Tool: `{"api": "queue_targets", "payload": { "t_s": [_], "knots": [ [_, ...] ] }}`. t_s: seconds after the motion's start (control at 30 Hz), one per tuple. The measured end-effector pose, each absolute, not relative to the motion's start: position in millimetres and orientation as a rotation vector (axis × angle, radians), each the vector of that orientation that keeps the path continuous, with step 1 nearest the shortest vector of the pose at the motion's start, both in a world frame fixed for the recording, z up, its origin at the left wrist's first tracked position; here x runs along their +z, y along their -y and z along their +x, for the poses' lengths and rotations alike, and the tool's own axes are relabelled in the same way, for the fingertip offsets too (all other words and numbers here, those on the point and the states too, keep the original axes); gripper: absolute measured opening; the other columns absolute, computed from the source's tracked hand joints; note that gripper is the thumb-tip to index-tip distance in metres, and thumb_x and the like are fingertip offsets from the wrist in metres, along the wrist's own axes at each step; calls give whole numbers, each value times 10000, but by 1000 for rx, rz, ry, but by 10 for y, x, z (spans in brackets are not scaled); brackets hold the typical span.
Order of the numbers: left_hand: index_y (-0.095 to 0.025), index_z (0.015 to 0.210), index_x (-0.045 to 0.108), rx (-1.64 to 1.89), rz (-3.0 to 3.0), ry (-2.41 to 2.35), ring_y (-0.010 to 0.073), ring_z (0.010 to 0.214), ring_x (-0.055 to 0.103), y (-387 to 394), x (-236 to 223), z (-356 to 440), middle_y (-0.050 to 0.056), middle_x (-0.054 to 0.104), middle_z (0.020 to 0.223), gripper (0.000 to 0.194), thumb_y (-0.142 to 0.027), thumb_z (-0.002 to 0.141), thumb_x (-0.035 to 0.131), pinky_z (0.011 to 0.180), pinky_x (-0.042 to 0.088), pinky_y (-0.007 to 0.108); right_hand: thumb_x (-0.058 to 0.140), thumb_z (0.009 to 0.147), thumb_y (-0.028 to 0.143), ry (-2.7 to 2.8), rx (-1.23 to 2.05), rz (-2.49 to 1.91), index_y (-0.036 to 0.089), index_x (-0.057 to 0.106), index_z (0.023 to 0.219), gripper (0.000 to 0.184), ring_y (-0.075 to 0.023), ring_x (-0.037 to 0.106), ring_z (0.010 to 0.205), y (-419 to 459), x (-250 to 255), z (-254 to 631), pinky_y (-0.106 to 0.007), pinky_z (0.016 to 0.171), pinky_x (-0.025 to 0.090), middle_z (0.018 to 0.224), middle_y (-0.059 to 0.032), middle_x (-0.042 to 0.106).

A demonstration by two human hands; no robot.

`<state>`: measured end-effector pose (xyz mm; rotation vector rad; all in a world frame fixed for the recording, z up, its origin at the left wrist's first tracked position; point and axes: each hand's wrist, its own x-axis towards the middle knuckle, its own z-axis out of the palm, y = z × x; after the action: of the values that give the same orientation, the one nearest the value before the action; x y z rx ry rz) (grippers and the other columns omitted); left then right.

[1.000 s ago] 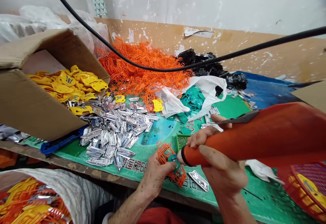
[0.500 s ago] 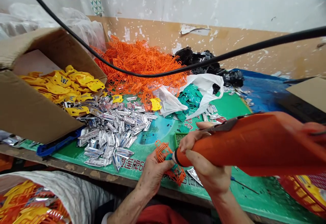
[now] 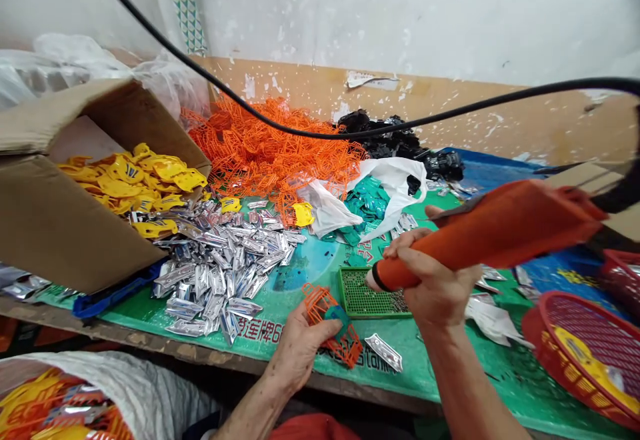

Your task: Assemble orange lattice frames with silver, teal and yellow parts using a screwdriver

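My left hand [image 3: 299,347] pinches an orange wire-like plastic frame [image 3: 330,323] with a small teal piece [image 3: 338,313] fitted on it, low over the green mat near the table's front edge. My right hand [image 3: 434,280] is wrapped around the nose of a big orange power tool [image 3: 495,230], whose tip hangs lifted above a green perforated tray [image 3: 365,297], up and to the right of the frame. A black cable [image 3: 350,135] runs from the tool's rear across the view. One silver foil piece [image 3: 384,352] lies just right of the frame.
A heap of silver foil pieces [image 3: 220,267] lies left of centre beside a cardboard box [image 3: 55,227] of yellow parts [image 3: 135,177]. Orange frames [image 3: 270,150], black parts [image 3: 390,140] and a white bag [image 3: 395,180] of teal pieces sit behind. A red basket [image 3: 585,347] stands right.
My right hand has raised the orange tool up and to the right, off the frame; its tip was on the teal piece before. My left hand still holds the frame, and the green tray now shows.
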<state>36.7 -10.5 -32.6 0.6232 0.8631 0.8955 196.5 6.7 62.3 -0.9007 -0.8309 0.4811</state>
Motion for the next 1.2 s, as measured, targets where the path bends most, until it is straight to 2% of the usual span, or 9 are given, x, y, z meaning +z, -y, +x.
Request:
{"api": "queue_targets", "payload": {
  "t_s": [0.17,0.43,0.67,0.97,1.2],
  "knots": [
    [-189,1089,671,882,606,-900,159,816,642,88,-321,359,11,735,929,537,-148,570,800,769,490,253,725,587,175,823,421,-1010,181,614,623,117,-130,540,504,-286,420,2109,-316,540,469,582,33,602],
    [-171,1053,675,856,597,-899,142,765,635,59,-281,376,9,733,868,487,-155,581,792,748,485,244,721,568,168,800,438,-1070,168,621,634,120,-134,540,528,-360,280,2054,-304,528,474,596,23,596],
    [-163,1143,617,863,517,-892,150,782,648,63,-321,361,24,739,911,632,-142,546,821,779,504,272,712,581,154,817,437,-1092,172,628,611,91,-127,540,522,-360,277,2044,-293,529,468,585,26,602],
    [-178,1133,633,868,486,-875,147,789,655,51,-310,362,28,740,931,590,-131,573,815,757,519,259,710,586,184,844,439,-1089,170,618,616,99,-122,548,507,-380,232,2046,-291,531,484,590,34,607],
    [-194,1125,627,877,485,-878,151,760,655,65,-329,342,33,727,952,564,-169,595,817,734,525,276,717,576,165,848,434,-1098,170,623,634,110,-143,569,549,-363,278,2010,-338,605,501,596,28,616]
  ]
}}
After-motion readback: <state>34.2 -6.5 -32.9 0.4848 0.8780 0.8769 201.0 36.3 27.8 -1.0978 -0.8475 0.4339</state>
